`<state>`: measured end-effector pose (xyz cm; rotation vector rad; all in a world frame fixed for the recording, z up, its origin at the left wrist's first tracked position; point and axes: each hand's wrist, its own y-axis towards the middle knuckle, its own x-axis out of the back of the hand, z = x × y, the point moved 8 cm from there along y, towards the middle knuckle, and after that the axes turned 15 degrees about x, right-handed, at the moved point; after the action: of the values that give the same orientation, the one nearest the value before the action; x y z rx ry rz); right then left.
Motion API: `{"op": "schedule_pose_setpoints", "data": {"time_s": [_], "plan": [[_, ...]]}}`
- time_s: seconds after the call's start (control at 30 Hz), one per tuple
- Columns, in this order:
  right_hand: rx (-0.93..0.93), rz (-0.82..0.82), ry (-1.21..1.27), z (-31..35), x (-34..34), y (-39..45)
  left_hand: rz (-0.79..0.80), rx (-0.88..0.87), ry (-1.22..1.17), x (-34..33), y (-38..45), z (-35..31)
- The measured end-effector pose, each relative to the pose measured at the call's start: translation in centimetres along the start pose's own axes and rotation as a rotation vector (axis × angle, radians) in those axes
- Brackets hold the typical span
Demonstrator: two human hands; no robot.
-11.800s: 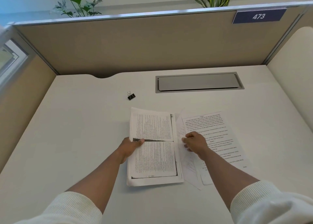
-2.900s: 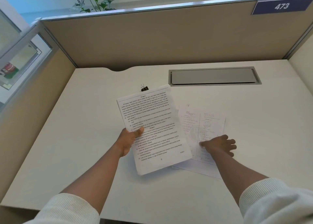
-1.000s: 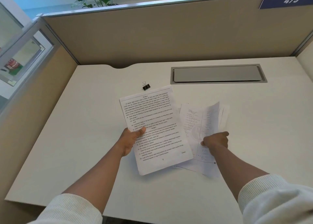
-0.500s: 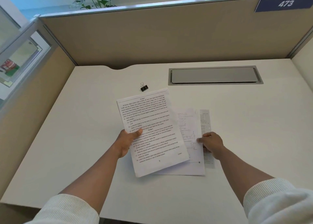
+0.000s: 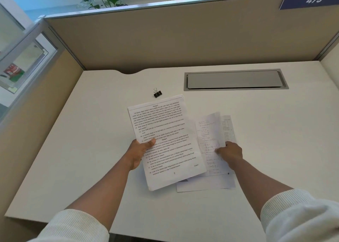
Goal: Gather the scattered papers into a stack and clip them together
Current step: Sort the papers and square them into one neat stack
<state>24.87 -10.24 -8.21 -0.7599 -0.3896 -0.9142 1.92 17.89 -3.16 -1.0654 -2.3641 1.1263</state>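
At desk centre, my left hand (image 5: 139, 153) grips the printed stack (image 5: 165, 141), thumb clamped on its left edge, while my right hand (image 5: 229, 152) pinches a loose sheet (image 5: 209, 131) curling up off the remaining papers (image 5: 207, 184) on the desk (image 5: 73, 150). I judge the sheet should go squarely onto the stack, edges aligned, before I reach for the binder clip (image 5: 157, 93) just beyond its top edge.
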Motion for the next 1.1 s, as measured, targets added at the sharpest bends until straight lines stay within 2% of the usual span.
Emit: {"op": "schedule_pose_setpoints", "data": {"time_s": [0.1,0.23,0.33,0.47,0.63,0.87,0.93,1.0,1.1], "plan": [[-0.019,-0.044,-0.127,-0.2,1.3,0.3,0.008,-0.003,0.004,0.1,0.1,-0.1],[-0.211,-0.125,-0.297,-1.1,2.9,0.0,0.007,0.000,-0.003,0.0,0.2,0.0],[-0.262,-0.129,-0.361,-0.9,3.1,-0.2,0.013,0.005,-0.001,-0.2,0.3,0.1],[-0.292,-0.129,-0.388,-0.6,2.8,-0.6,0.021,0.006,0.005,-0.6,0.3,0.1],[-0.301,-0.098,-0.293,-0.2,2.7,-0.3,0.030,0.007,-0.001,-0.8,0.3,0.1],[-0.231,-0.175,-0.241,-0.4,2.9,0.2,0.032,0.003,-0.009,-0.8,0.4,0.0],[-0.196,-0.182,-0.158,-0.6,3.1,0.2,0.032,0.005,-0.010,-0.7,0.4,0.0],[-0.129,-0.149,-0.060,-0.7,3.1,0.3,0.029,0.010,-0.007,-0.6,0.4,0.1],[-0.034,-0.079,-0.097,-0.6,3.5,0.5,0.026,0.013,-0.001,-0.5,0.5,0.3]]}}
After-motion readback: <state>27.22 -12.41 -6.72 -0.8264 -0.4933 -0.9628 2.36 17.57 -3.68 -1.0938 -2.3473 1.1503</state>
